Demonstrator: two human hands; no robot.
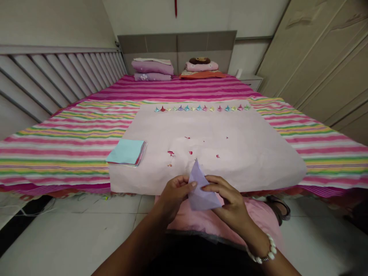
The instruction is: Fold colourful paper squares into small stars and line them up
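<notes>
Between my hands is a folded sheet of lilac paper (199, 197), held in the air just past the near edge of the bed, one pointed corner facing away from me. My left hand (178, 191) pinches its left edge, thumb on top. The fingers of my right hand (228, 195) grip its right side, partly behind the paper. A stack of coloured paper squares (126, 152), light blue on top, lies to the left on a pale sheet (244, 153). Along the far edge of that sheet runs a row of small folded paper pieces (199, 108) in several colours.
Torn holes or red scraps (171, 153) dot the middle of the pale sheet. Beneath it is a striped bedspread (71, 142). Folded purple bedding (152, 69) and a pink pile (202, 67) stand by the headboard (207, 42). A slatted rail (63, 76) borders the left side.
</notes>
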